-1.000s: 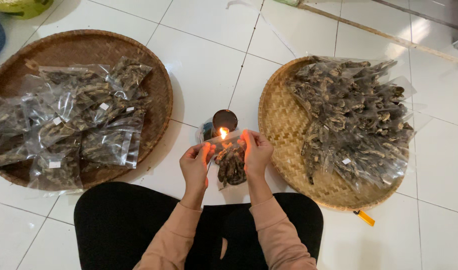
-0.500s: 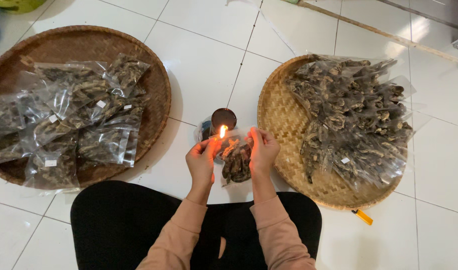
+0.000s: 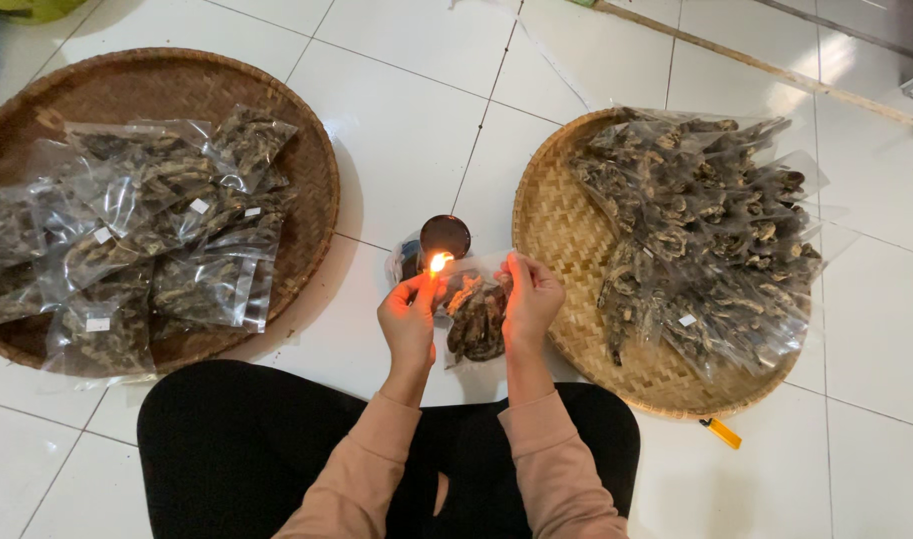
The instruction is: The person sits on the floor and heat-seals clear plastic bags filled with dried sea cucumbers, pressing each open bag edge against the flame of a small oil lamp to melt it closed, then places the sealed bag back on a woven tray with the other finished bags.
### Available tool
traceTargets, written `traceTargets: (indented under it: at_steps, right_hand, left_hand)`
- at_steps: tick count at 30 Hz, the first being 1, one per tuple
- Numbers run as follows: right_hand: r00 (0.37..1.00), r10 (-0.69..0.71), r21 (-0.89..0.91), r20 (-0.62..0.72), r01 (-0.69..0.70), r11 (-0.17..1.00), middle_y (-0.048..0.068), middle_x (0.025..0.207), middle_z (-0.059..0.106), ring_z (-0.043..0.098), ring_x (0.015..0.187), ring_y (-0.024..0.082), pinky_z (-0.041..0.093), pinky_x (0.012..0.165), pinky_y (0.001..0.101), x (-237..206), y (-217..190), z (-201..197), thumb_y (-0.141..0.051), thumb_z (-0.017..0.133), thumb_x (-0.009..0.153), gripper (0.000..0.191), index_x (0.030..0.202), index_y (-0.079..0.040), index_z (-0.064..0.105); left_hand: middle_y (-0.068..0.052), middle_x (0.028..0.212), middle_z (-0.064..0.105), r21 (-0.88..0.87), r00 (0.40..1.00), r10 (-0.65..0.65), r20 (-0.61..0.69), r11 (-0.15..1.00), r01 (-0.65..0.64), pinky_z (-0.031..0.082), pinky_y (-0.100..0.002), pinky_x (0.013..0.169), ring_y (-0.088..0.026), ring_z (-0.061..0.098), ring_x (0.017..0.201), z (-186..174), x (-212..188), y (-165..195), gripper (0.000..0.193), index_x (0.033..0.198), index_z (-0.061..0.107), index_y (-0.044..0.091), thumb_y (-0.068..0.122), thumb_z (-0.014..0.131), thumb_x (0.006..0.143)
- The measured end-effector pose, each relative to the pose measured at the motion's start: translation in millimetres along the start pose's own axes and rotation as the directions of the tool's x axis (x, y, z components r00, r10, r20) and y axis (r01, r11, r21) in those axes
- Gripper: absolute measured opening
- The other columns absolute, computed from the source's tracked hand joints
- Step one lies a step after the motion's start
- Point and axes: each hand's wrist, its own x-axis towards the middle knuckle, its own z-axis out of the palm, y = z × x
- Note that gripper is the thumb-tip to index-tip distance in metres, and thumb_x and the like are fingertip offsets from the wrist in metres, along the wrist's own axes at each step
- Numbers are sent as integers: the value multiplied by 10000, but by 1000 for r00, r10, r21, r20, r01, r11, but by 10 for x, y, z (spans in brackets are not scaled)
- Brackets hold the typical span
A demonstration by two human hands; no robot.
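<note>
We see a small clear plastic bag of dark brown dried pieces held up between both hands, low over the white tile floor just in front of the person's crossed legs in black trousers. The bag looks see-through and crinkly, lower part packed with shrivelled dark bits, a few lighter tan pieces near the top, top edge flat and stretched between the hands. Left hand pinches the bag's left top corner, fingers closed on it; right hand pinches the right top corner, thumb and fingers closed on the plastic. A small flame burns right at the bag's top edge, beside the left fingertips, lighting them orange. Behind the flame sits a small round dark candle tin on the floor, touching or just behind the bag, we cannot tell which. Left of the person is a dark brown round woven tray carrying several filled clear bags of the same dried stuff with small white labels. Right is a lighter round woven tray holding a loose heap of filled bags. A yellow lighter lies on the tile just beside that tray's near rim. Sleeves are pinkish beige.
</note>
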Motion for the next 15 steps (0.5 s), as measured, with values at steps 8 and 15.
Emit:
traceTargets:
  at_steps: [8, 15]
  right_hand:
    - [999, -46, -24, 1, 46, 999, 93, 806, 710, 661, 666, 157, 553, 655, 299, 30, -6, -52, -54, 738, 930, 120, 915, 65, 726]
    - [999, 19, -38, -41, -21, 999, 96, 778, 692, 630, 653, 165, 488, 651, 309, 53, -28, -71, -48, 742, 942, 132, 882, 64, 705]
  left_hand:
    - [-116, 910, 737, -9, 999, -31, -30, 999, 31, 577, -256, 728, -142, 700, 770, 49, -10, -32, 167, 998, 717, -76, 74, 737, 927]
    - [-85, 915, 730, -60, 999, -39, -24, 998, 38, 597, -263, 756, -137, 702, 796, 81, -21, -59, 163, 1009, 722, -71, 62, 713, 916]
